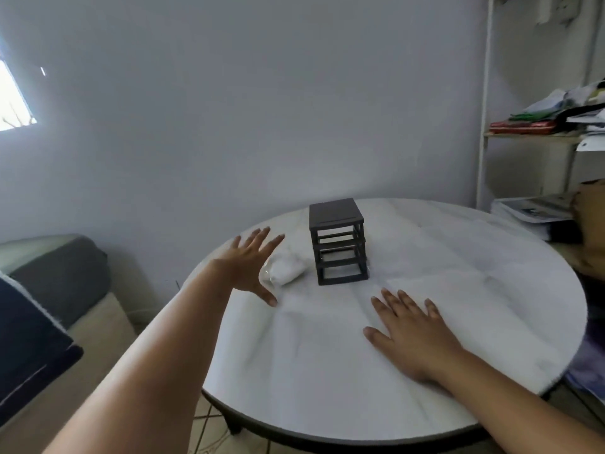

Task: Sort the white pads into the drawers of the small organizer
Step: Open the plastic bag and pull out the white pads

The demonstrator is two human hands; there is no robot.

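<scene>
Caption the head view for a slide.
Open left hand hovers by the bag of white pads beside the small black drawer organizer; right hand rests flat on the round white table.

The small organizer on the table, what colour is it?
Black, or very dark grey; the small organizer shows best in the head view, the only one.

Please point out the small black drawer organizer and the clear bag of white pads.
Small black drawer organizer (339,249): head view, middle of its front.
Clear bag of white pads (288,268): head view, its middle.

Organizer (337,242) just beside pads (285,269).
</scene>
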